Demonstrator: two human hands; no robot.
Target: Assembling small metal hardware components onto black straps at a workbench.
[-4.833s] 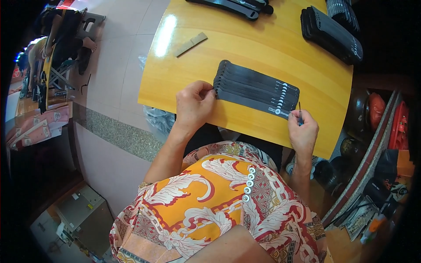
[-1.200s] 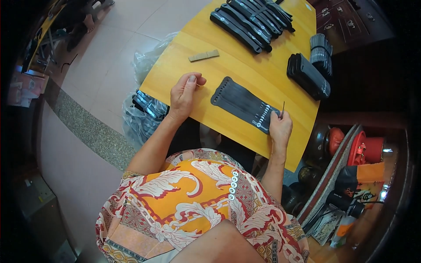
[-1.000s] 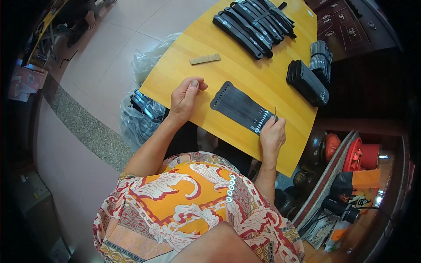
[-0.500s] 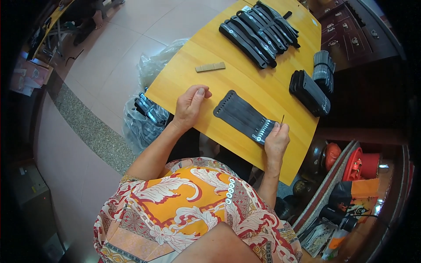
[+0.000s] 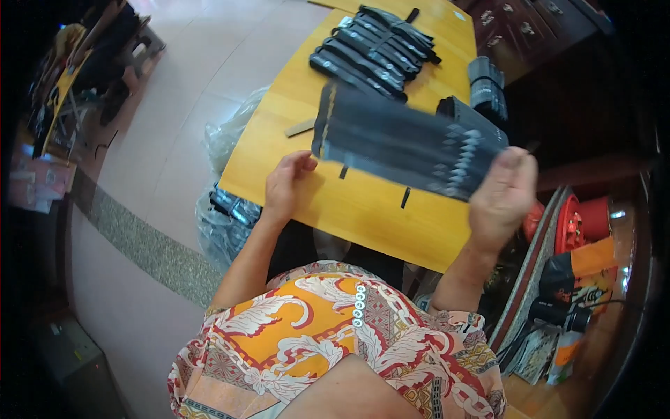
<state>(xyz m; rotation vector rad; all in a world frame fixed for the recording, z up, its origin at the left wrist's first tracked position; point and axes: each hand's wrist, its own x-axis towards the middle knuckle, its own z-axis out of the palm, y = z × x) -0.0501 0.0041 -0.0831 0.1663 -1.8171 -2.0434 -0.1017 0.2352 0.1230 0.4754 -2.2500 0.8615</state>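
My right hand [image 5: 504,199] grips one end of a flat dark grey fabric pouch [image 5: 398,136], held raised and tilted above the table. A row of white marks runs across the pouch near that hand, and motion blurs it. My left hand [image 5: 283,185] hovers by the table's near left edge, close to the pouch's far end; its fingers are loosely bent with nothing visible in them. Two short black strips, a left strip [image 5: 343,172] and a right strip [image 5: 405,197], lie on the yellow table [image 5: 279,164] below the pouch.
Stacked dark pouches [image 5: 370,52] lie at the table's far side. A strapped grey bundle [image 5: 487,87] sits at the right edge. A brown strip [image 5: 300,128] is partly covered. Clear plastic bags [image 5: 227,227] stand left of the table; a cluttered shelf [image 5: 558,307] is at right.
My right hand has lifted the pouch off the table and moved it up and to the right. The two black strips now show on the table. My left hand remains near the table's left edge.
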